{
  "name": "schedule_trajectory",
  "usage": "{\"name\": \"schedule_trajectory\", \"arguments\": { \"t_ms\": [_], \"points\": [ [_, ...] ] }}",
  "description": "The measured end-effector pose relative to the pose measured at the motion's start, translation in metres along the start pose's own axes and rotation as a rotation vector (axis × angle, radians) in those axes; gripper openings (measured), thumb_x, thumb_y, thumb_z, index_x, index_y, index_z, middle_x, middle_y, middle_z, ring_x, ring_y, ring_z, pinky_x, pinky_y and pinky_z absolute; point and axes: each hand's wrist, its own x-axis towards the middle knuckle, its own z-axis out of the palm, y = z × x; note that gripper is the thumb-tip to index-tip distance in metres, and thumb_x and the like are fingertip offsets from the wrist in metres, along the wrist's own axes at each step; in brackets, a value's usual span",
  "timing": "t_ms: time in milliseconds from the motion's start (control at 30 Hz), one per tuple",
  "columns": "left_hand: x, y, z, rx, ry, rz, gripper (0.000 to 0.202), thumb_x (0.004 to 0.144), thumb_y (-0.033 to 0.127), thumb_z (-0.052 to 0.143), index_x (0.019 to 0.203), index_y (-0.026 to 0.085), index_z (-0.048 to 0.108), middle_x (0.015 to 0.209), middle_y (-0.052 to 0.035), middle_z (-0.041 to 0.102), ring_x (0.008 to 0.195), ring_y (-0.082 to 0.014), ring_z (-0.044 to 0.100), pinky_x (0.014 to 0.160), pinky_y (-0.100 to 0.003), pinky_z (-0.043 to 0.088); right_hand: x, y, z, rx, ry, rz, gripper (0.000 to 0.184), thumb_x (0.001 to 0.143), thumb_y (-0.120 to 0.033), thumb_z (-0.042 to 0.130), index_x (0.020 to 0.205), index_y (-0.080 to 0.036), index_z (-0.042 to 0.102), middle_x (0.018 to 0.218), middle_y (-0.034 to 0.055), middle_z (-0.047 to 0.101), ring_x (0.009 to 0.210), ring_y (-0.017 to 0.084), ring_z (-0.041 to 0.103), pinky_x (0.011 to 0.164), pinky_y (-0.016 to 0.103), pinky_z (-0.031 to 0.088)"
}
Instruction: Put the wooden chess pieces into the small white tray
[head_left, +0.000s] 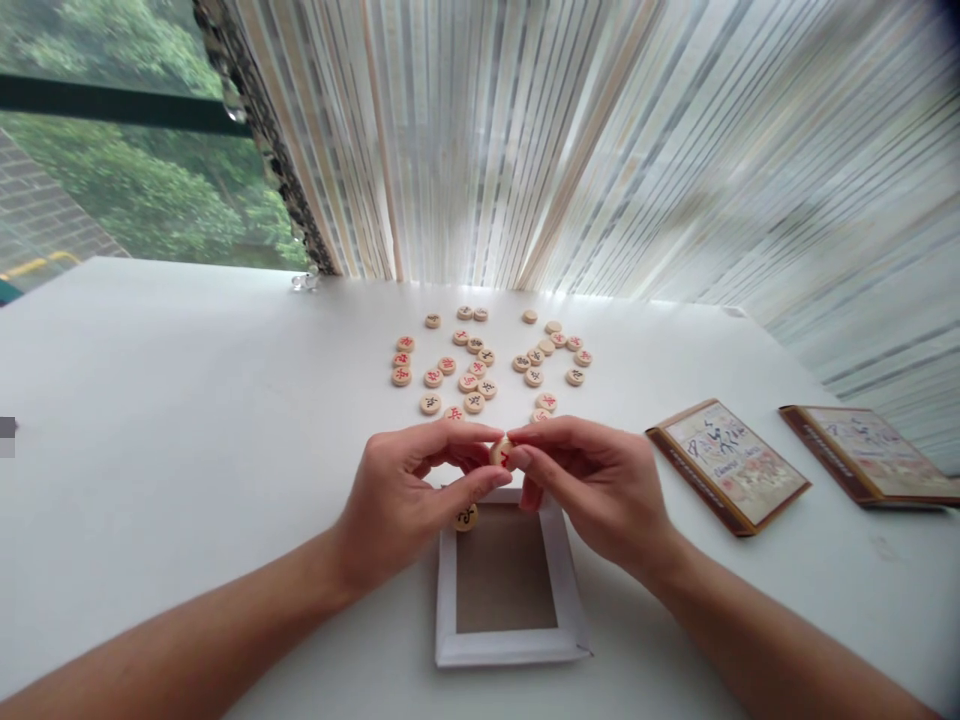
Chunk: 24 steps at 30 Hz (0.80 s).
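Note:
Between the fingertips of both hands is a round wooden Chinese chess piece [501, 453] with a red character. My left hand [420, 480] pinches it from the left, thumb below and index finger above. My right hand [592, 490] grips its right side with thumb and index finger. Below them lies a shallow white box [514, 648] with a brown inside. One Chinese chess piece with a black character [466, 517] is in the box's far left corner, partly covered by my left hand.
Several loose Chinese chess pieces [473, 402], red and black, are scattered on the white table [225, 420] beyond my hands. A printed Chinese chess box [729, 465] lies at right, with a second similar box [874, 455] beside it. A striped curtain [465, 150] hangs behind the table.

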Motion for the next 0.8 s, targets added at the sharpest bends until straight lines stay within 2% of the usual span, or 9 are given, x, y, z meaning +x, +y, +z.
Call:
{"name": "schedule_trajectory", "arguments": {
  "t_ms": [67, 200, 300, 433, 533, 667, 800],
  "points": [
    [0.0, 0.001, 0.0, -0.057, -0.009, -0.049, 0.026, 0.081, 0.016, 0.091, 0.106, 0.017, 0.085, 0.09, -0.0049, 0.085, 0.08, -0.017, 0.082, 0.08, -0.023, 0.07, 0.001, 0.0, 0.001, 0.088, -0.016, 0.079, 0.012, 0.094, -0.029, 0.081, 0.098, -0.018, 0.084, 0.073, 0.0032, 0.081, 0.047, 0.014, 0.072, 0.045, 0.022, 0.06],
    [0.002, 0.004, 0.001, -0.158, -0.004, -0.16, 0.025, 0.082, 0.023, 0.091, 0.105, 0.018, 0.086, 0.093, -0.0072, 0.086, 0.085, -0.0219, 0.084, 0.083, -0.03, 0.072, 0.002, -0.003, 0.0, 0.093, -0.049, 0.116, 0.02, 0.095, -0.034, 0.08, 0.104, -0.017, 0.086, 0.063, 0.0027, 0.077, 0.049, 0.016, 0.073, 0.049, 0.024, 0.063],
    [0.003, 0.006, 0.0, -0.213, 0.018, -0.221, 0.026, 0.08, 0.03, 0.093, 0.102, 0.017, 0.087, 0.088, -0.0079, 0.086, 0.079, -0.0222, 0.083, 0.075, -0.03, 0.072, 0.002, -0.004, 0.0, 0.081, -0.074, 0.116, 0.027, 0.09, -0.034, 0.085, 0.11, -0.017, 0.086, 0.067, 0.0038, 0.078, 0.053, 0.017, 0.073, 0.051, 0.027, 0.064],
    [0.005, 0.005, -0.001, -0.191, 0.039, -0.258, 0.023, 0.078, 0.032, 0.095, 0.093, 0.016, 0.087, 0.081, -0.0073, 0.083, 0.067, -0.018, 0.078, 0.062, -0.025, 0.068, 0.003, -0.007, 0.001, 0.099, -0.109, 0.127, 0.027, 0.088, -0.04, 0.087, 0.105, -0.019, 0.087, 0.068, 0.0031, 0.078, 0.054, 0.016, 0.072, 0.052, 0.026, 0.064],
    [0.006, 0.004, -0.001, -0.209, 0.041, -0.252, 0.02, 0.077, 0.025, 0.095, 0.093, 0.016, 0.086, 0.081, -0.0061, 0.082, 0.07, -0.0161, 0.076, 0.062, -0.021, 0.065, 0.004, -0.009, 0.001, 0.142, -0.124, 0.175, 0.026, 0.091, -0.044, 0.084, 0.097, -0.019, 0.088, 0.062, 0.0019, 0.075, 0.052, 0.015, 0.07, 0.051, 0.024, 0.062],
    [0.004, 0.002, -0.001, -0.236, -0.02, -0.165, 0.031, 0.079, 0.015, 0.092, 0.109, 0.018, 0.084, 0.08, -0.0019, 0.078, 0.074, -0.0126, 0.074, 0.07, -0.02, 0.065, 0.004, -0.009, 0.0, 0.262, -0.167, 0.309, 0.031, 0.093, -0.047, 0.081, 0.085, -0.017, 0.083, 0.058, 0.0026, 0.075, 0.051, 0.014, 0.07, 0.053, 0.024, 0.061],
    [0.002, 0.002, -0.001, -0.195, -0.069, -0.15, 0.032, 0.081, 0.013, 0.09, 0.111, 0.017, 0.083, 0.084, -0.0031, 0.077, 0.077, -0.0126, 0.073, 0.074, -0.021, 0.066, 0.003, -0.006, -0.002, 0.366, -0.216, 0.421, 0.034, 0.093, -0.049, 0.081, 0.083, -0.016, 0.079, 0.06, 0.0034, 0.076, 0.05, 0.014, 0.07, 0.052, 0.024, 0.059]
  ]
}}
